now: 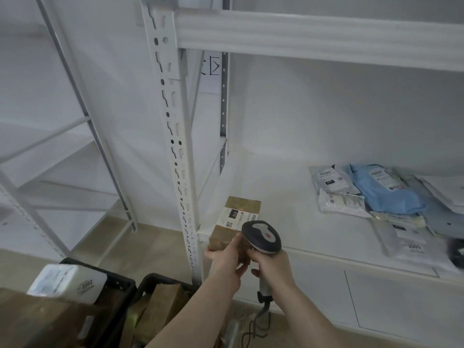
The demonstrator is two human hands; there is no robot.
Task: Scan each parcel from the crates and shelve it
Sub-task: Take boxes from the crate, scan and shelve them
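A small brown cardboard parcel (239, 217) with a white shipping label lies at the left front corner of the white shelf (288, 202). My left hand (227, 257) grips its near end. My right hand (272, 266) holds a grey handheld barcode scanner (262, 237) with a red button, its head just right of the parcel and over its near end. Two black crates (120, 285) sit at the lower left, holding brown boxes (160, 310) and a white parcel (67, 281).
Several soft mailers, white, grey and blue (386, 194), lie on the right of the same shelf. A white perforated upright (175, 146) stands just left of the parcel. Another white rack (50, 146) stands at the left. The scanner's cable (258, 322) hangs to the floor.
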